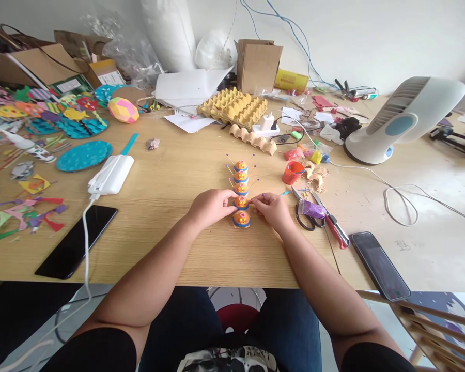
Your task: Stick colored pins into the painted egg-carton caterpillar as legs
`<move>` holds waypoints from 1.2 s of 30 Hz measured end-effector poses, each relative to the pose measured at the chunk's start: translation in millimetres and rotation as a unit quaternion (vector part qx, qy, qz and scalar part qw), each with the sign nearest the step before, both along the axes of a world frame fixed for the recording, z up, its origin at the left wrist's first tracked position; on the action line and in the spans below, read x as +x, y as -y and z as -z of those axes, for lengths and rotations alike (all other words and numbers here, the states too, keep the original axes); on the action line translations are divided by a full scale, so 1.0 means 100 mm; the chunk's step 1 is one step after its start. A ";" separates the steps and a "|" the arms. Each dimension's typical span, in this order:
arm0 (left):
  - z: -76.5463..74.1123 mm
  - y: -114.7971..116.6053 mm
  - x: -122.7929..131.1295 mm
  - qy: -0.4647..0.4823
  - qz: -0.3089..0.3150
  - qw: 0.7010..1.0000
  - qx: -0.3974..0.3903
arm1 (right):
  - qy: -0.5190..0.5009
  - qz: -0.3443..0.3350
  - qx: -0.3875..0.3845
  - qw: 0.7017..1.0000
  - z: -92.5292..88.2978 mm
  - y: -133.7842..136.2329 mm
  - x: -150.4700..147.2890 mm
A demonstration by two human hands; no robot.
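Observation:
A craft caterpillar made of several orange and blue egg-carton cups with thin purple-tipped pins lies in a row on the wooden table. My left hand rests curled against the left side of the fourth cup, thumb and fingers touching it. My right hand is closed in a pinch at the right side of the same cup, holding something thin that I cannot make out.
Scissors, a red-handled cutter and a red cup lie right of my hands. A phone sits at the right edge, another phone and a power bank at left. Egg trays, a fan and paper crafts fill the back.

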State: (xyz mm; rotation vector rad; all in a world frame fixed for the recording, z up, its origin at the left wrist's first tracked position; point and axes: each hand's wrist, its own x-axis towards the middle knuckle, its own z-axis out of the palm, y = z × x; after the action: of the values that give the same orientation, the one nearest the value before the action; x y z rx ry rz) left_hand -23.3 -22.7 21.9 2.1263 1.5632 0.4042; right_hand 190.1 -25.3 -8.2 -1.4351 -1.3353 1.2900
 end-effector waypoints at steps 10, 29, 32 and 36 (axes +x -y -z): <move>-0.01 0.00 0.01 -0.003 -0.002 1.000 -0.003 | -0.001 -0.005 -0.005 1.000 -0.03 0.01 0.00; -0.05 0.00 -0.01 -0.020 -0.010 1.000 0.010 | -0.030 -0.018 -0.011 0.999 -0.04 0.00 0.01; -0.05 -0.01 -0.02 -0.017 -0.014 1.000 0.012 | -0.033 -0.010 -0.021 0.999 -0.04 0.00 0.02; -0.03 -0.01 -0.03 -0.010 -0.018 1.000 0.011 | -0.021 -0.008 -0.022 1.000 -0.06 0.01 0.03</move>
State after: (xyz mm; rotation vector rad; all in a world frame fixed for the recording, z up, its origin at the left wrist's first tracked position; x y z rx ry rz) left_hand -26.0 -21.4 25.1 2.1282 1.6171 0.4150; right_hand 193.0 -26.0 -2.5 -1.4227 -1.2997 1.3604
